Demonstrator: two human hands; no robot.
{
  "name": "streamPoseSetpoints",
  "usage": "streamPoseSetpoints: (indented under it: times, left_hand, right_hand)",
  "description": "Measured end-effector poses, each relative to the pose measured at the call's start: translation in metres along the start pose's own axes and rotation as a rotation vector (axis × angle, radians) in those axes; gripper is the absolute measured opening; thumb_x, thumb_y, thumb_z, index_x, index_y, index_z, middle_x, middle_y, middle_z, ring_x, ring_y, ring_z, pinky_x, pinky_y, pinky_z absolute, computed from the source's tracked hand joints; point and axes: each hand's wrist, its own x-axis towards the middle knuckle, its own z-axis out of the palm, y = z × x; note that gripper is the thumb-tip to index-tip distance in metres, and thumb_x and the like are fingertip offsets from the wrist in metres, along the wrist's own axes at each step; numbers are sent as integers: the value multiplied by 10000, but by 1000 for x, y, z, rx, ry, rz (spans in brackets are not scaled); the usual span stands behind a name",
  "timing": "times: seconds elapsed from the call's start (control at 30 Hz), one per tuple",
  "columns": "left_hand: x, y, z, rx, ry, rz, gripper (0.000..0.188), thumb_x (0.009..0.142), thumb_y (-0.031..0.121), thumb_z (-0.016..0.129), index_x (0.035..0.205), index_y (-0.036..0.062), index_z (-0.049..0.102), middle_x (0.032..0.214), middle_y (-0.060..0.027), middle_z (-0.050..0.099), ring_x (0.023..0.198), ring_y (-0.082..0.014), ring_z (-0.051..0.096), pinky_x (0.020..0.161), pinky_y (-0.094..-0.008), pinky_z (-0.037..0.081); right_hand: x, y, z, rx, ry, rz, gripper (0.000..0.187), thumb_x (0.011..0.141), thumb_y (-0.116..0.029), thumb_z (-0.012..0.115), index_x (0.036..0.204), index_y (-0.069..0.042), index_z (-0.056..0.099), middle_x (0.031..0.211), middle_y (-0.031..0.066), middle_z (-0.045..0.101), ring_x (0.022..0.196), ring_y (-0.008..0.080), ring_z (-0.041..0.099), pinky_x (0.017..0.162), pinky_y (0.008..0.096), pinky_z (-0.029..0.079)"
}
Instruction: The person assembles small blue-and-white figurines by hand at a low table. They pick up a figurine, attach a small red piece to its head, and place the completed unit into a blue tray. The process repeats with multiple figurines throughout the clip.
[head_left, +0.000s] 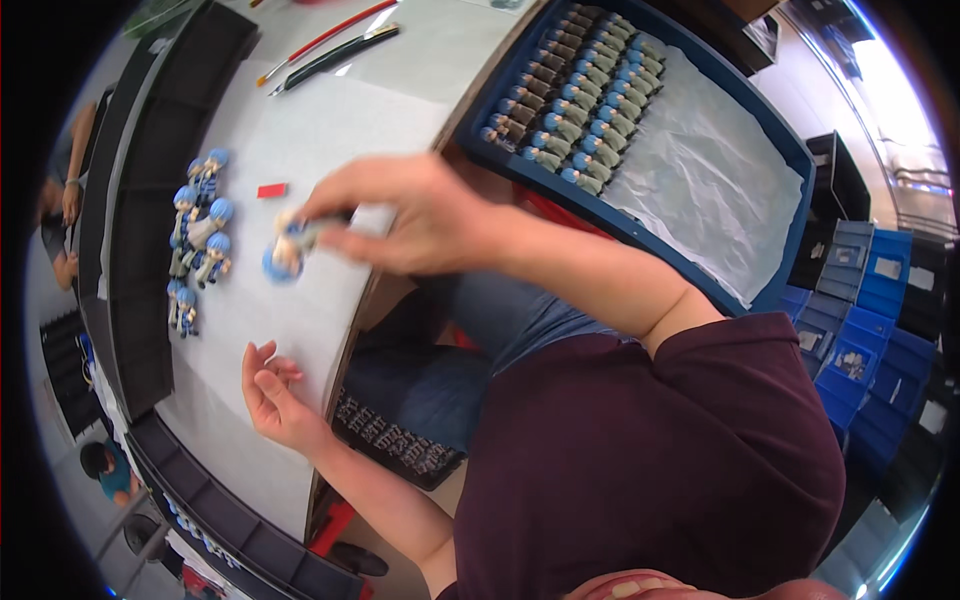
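My right hand [405, 215] pinches a small blue-haired figurine [290, 245] above the white work surface. The figurine is tilted head-down and blurred, so its details do not show. My left hand [280, 395] hovers palm-up near the table's edge, its fingers loosely bent and apart, with nothing in it. Beyond the hands, a cluster of similar blue-haired figurines [208, 232] sits on the white sheet. A small red block [271, 190] lies by the fingers of my right hand.
Dark divided bins [150, 210] border the table's far side. A black craft knife [335, 60] and a red brush [325, 40] lie at the top. A blue tray [640, 215] holds rows of figurines. A black tray [400, 440] of small parts is below the table edge. Other people work beyond.
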Motion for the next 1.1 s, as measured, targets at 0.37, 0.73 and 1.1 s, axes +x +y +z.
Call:
streamPoseSetpoints:
  times: [0.37, 0.73, 1.1]
  left_hand:
    - [-4, 5, 6, 282, -14, 37, 319, 929, 206, 487, 1111, -48, 550, 986, -109, 606, 680, -106, 483, 582, -226, 382]
    - [-6, 5, 3, 476, -56, 67, 343, 931, 226, 464, 1096, -62, 548, 972, -87, 594, 675, -106, 441, 586, -225, 347]
    - [-4, 14, 13, 468, -42, 75, 314, 914, 170, 460, 1071, -85, 553, 981, -95, 596, 686, -114, 437, 597, -222, 348]
  right_hand:
    - [-67, 124, -360, -919, 971, 538, 242, 805, -203, 646, 920, 10, 662, 793, 82, 671, 713, 118, 600, 674, 258, 468]
    - [-102, 179, -401, -1349, 774, 647, 180, 785, -163, 610, 925, -65, 665, 882, 170, 648, 851, 319, 619, 762, 369, 474]
    - [-110, 170, -425, -1616, 499, 624, 259, 824, -198, 529, 995, -37, 636, 952, 190, 635, 920, 357, 597, 816, 377, 472]
